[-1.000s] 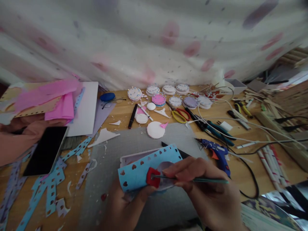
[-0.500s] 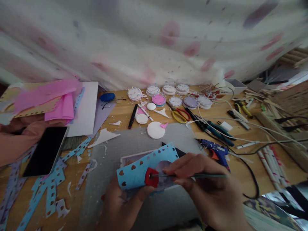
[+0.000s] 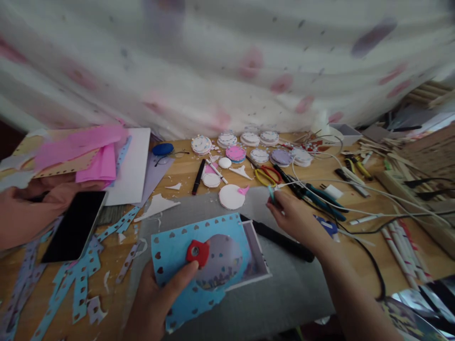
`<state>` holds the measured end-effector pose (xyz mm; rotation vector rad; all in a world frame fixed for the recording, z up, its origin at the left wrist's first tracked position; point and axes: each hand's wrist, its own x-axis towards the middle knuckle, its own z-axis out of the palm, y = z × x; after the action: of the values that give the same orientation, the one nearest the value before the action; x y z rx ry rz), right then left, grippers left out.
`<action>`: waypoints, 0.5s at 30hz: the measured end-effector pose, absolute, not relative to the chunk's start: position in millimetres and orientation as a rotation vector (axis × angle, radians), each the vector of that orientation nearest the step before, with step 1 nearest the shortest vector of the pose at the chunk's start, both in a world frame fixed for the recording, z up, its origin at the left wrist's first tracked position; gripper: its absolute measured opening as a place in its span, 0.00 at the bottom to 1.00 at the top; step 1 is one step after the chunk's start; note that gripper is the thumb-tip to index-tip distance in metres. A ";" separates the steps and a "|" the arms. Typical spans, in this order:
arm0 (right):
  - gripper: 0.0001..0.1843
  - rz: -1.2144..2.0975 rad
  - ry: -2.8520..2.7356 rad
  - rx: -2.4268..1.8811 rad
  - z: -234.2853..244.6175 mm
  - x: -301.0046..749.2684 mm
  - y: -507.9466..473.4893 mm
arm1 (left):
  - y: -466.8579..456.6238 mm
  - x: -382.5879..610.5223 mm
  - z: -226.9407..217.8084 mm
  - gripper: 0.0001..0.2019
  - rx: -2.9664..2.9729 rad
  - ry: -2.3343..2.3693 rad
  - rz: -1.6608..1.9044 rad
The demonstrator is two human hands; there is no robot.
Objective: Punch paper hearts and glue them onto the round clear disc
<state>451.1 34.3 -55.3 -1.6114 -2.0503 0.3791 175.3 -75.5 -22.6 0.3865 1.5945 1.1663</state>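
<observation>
In the lower middle of the frame we had the blue heart-punched card (image 3: 172,260) in our left hand (image 3: 151,296), its fingers curled behind the lower left edge and its thumb laid over the front. The thumb tip met the lower edge of a red piece (image 3: 202,255), which bore a small metal disc and sat just beside the round clear window (image 3: 223,260) with its coloured flecks. Under the card's right side a white-rimmed panel (image 3: 261,253) stuck out.

Our right hand (image 3: 286,213), right of centre, was drawn in to a pinch on something small and teal (image 3: 271,193); its far shape was hidden.

We judged the single thumb the weak point: had it slackened, the card might have slid across the panel, and had it pushed sideways, the red piece could have skewed over the window. Hard pressing might have creased the card around that window. Our right forearm reached past the long black tool (image 3: 284,239) and partly hid the blue glue gun (image 3: 326,226), so a careless sweep back could have knocked either one.
</observation>
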 end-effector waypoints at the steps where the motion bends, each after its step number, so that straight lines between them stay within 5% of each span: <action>1: 0.06 0.363 -2.071 -1.620 -61.9 451.9 39.1 | -76.8 175.1 -23.2 0.22 0.365 1.569 1.169; 6: 0.07 0.314 -2.045 -1.475 -53.0 434.1 23.9 | -79.8 178.2 -22.9 0.24 0.285 1.588 1.142; 11: 0.08 0.701 -2.054 -1.037 -10.9 394.2 -33.9 | -85.3 179.7 -25.7 0.18 0.433 1.701 1.058; 15: 0.21 0.873 -2.137 -0.996 -7.3 367.3 -59.5 | -105.9 170.8 -45.4 0.14 0.775 1.785 1.066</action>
<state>367.3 -59.5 -7.3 -0.9957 -2.1367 0.8729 170.8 -105.9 -45.4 0.7753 1.7849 1.0658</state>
